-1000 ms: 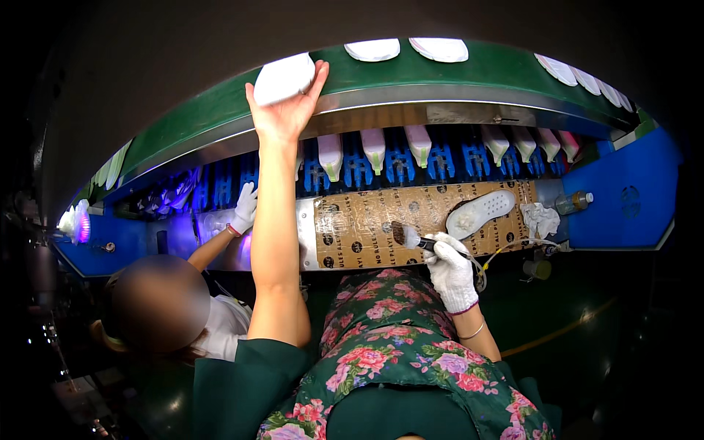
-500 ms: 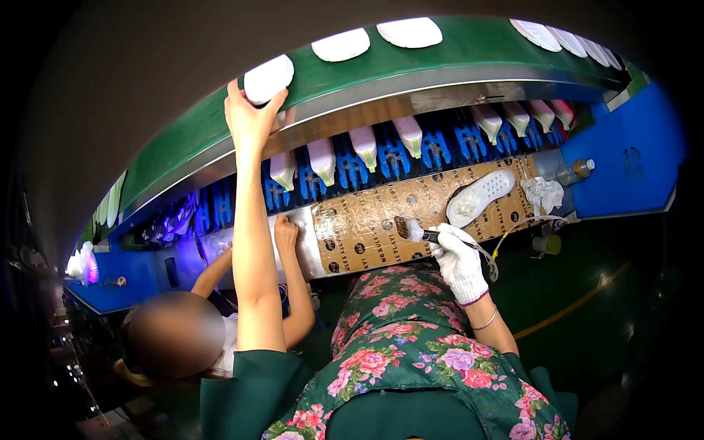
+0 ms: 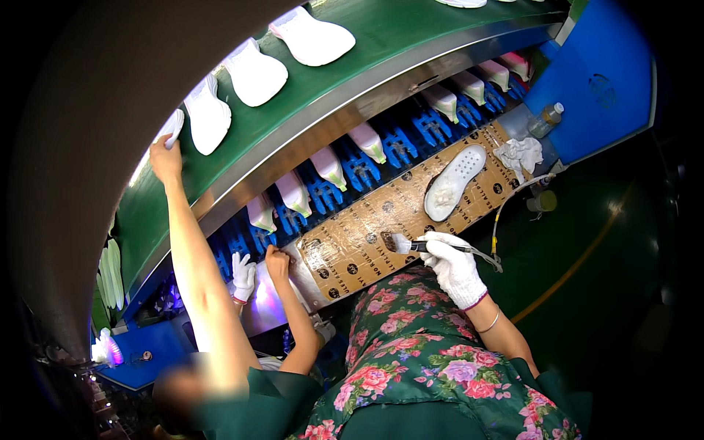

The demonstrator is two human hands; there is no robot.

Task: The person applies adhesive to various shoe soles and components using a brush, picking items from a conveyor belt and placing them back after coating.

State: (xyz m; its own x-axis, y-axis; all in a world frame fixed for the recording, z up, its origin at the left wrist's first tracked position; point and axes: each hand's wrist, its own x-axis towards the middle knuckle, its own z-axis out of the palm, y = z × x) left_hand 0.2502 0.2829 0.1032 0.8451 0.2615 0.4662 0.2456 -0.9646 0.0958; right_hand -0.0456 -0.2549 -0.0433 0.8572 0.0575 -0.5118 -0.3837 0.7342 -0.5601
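- Pale green strips (image 3: 111, 275) lie side by side at the far left, on the green belt (image 3: 242, 143).
- The person's bare left hand (image 3: 166, 157) touches the near end of a white sole (image 3: 171, 126) at the belt's left; whether the fingers are clamped on it cannot be told.
- Just right of that, three larger white soles (image 3: 257, 73) lie in a row.
- Below the belt, a co-worker's gloved hand (image 3: 243, 277) and bare hand (image 3: 277, 262) are near each other.
- Pink-white lasts (image 3: 328, 167) stand among blue clamps (image 3: 361, 170).
- The gloved right hand (image 3: 451, 271) is closed around the black handle of a brush (image 3: 398, 243), bristles pointing left over the brown cardboard (image 3: 367, 235).
- A grey-white sole (image 3: 456, 182) lies on the cardboard, near a crumpled white cloth (image 3: 521, 155) and a clear bottle (image 3: 545, 121).
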